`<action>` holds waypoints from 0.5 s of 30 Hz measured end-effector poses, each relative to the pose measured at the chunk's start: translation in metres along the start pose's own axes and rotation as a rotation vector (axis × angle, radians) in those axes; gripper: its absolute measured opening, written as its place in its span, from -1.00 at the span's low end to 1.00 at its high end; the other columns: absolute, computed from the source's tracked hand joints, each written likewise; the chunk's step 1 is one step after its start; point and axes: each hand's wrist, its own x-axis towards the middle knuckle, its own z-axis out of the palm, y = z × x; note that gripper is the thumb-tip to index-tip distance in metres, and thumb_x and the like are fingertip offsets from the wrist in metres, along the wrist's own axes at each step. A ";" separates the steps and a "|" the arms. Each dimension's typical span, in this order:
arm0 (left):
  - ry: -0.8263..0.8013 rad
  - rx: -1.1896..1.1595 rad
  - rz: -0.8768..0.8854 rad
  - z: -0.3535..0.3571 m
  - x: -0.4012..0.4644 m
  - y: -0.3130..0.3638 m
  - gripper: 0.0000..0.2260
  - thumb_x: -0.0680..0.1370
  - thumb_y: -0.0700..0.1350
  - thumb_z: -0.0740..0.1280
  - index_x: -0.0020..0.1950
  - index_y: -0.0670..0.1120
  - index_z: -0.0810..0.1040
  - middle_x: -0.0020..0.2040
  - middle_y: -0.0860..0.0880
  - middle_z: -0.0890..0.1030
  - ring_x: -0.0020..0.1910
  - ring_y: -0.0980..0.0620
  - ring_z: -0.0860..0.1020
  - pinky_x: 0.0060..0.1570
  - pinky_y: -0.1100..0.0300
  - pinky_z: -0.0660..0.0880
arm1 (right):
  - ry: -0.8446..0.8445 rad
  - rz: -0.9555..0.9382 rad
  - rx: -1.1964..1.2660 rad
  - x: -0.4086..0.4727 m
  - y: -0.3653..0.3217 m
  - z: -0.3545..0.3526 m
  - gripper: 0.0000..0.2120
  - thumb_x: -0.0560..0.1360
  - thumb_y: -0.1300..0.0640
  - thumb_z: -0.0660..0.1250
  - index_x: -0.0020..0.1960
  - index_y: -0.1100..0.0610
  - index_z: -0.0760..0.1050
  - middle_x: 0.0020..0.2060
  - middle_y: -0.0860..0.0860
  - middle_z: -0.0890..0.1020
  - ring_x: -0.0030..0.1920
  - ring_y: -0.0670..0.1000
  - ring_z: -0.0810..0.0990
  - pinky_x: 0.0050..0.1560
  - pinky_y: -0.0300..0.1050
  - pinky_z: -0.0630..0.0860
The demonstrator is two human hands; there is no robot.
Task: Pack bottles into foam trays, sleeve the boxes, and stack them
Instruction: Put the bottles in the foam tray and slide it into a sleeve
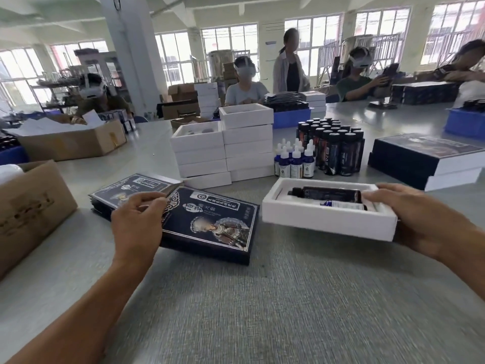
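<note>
Grey work table ran the width of a bright, windowed workshop, with other persons seated at its far side.

At far left stood a brown carton. Just right of it lay a pile of flat dark sleeves, partly behind the left hand's fingers.

The left hand had its fingers curled and clamped on the near-left end of a dark printed sleeve, thumb on top at the edge. The sleeve sat tilted, its left end over the pile, and extended rightward from the fingers.

Beyond the sleeve, 2 stacks of white foam trays stood side by side. Right of these were blue dropper bottles and, touching them, a cluster of tall dark bottles.

The right hand gripped the right end of a white foam tray, thumb over the top rim, fingers underneath and out of view. The tray was held clear of the table, just beside the sleeve's right end. In it, leftward of the thumb, lay 1 dark bottle and 1 blue bottle, both on their sides.

Beyond that hand, sleeved boxes were stacked.
</note>
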 end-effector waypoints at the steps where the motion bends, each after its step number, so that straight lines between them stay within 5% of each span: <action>1: 0.015 0.034 -0.021 -0.001 0.002 -0.003 -0.86 0.48 -0.16 0.41 -0.20 0.08 0.66 -0.26 0.13 0.67 -0.25 0.27 0.61 -0.26 0.36 0.48 | 0.018 0.001 0.024 0.001 0.000 -0.003 -0.58 0.49 0.12 0.44 0.32 0.05 0.48 0.04 0.19 0.68 -0.33 0.05 0.68 -0.43 -0.10 0.58; 5: 0.042 0.114 -0.101 0.001 0.005 -0.016 -0.87 0.49 -0.18 0.42 -0.18 0.06 0.63 -0.11 0.12 0.64 -0.13 0.20 0.58 -0.11 0.35 0.42 | 0.047 0.001 0.055 0.005 0.003 -0.008 -0.62 0.48 0.11 0.45 0.27 0.05 0.49 0.06 0.18 0.68 -0.25 0.06 0.67 -0.42 -0.09 0.59; 9: 0.063 0.052 -0.194 0.008 0.000 -0.021 -0.90 0.49 -0.19 0.41 -0.15 0.00 0.64 -0.15 0.03 0.65 -0.20 0.13 0.56 -0.21 0.25 0.45 | 0.059 -0.015 0.012 0.008 0.011 0.000 -0.44 0.43 0.10 0.50 0.39 0.04 0.41 0.04 0.15 0.69 -0.15 0.11 0.70 -0.35 -0.05 0.61; 15: 0.076 0.047 -0.217 0.010 -0.002 -0.023 -0.89 0.50 -0.19 0.39 -0.16 0.02 0.62 -0.06 -0.02 0.65 -0.03 0.00 0.60 0.03 0.04 0.55 | 0.038 -0.024 0.008 0.007 0.017 0.012 -0.37 0.43 0.09 0.52 0.42 -0.04 0.34 -0.12 0.16 0.74 -0.29 0.11 0.73 -0.35 -0.02 0.61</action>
